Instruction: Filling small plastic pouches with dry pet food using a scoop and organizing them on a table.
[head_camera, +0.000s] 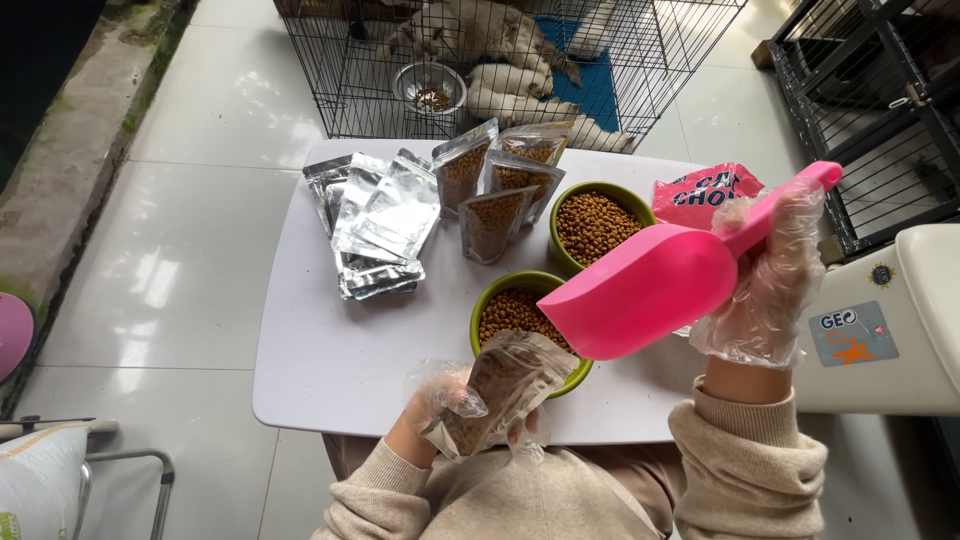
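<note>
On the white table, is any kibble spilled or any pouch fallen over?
Nothing stands out. No loose kibble shows on the white table; it sits in both green bowls. The filled pouches stand upright, and the empty silver pouches lie in a loosely fanned stack.

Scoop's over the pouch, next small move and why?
Probably tip the pink plastic scoop a little further down toward the clear pouch. The right hand holds it just above the pouch mouth, over the nearer green bowl of kibble, and the left hand holds the partly filled pouch.
</note>
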